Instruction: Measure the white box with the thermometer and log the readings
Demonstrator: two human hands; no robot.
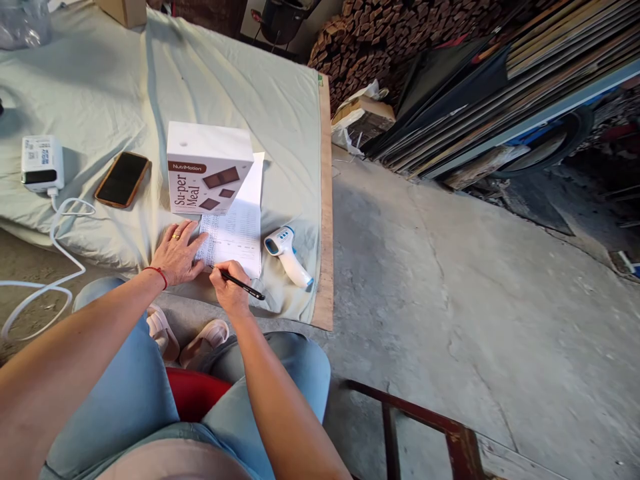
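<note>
A black pen (245, 287) is gripped in my right hand (231, 285), its tip down at the lower left part of a printed paper sheet (243, 243). Small dense handwriting covers the sheet's left side. My left hand (179, 253) lies with fingers spread at the sheet's left edge, partly on the cloth. A white "Super Meal" box (210, 167) stands upright on the far part of the paper and hides some of it. Just right of the sheet rests a white and blue infrared thermometer (290, 257).
A pale cloth covers the table (100, 87), whose wooden edge (325, 200) shows at right. On it lie a phone (123, 179) and a white power bank (43, 162) with a white cable (67, 247). Beyond are stacked firewood (350, 47) and leaning boards (500, 100).
</note>
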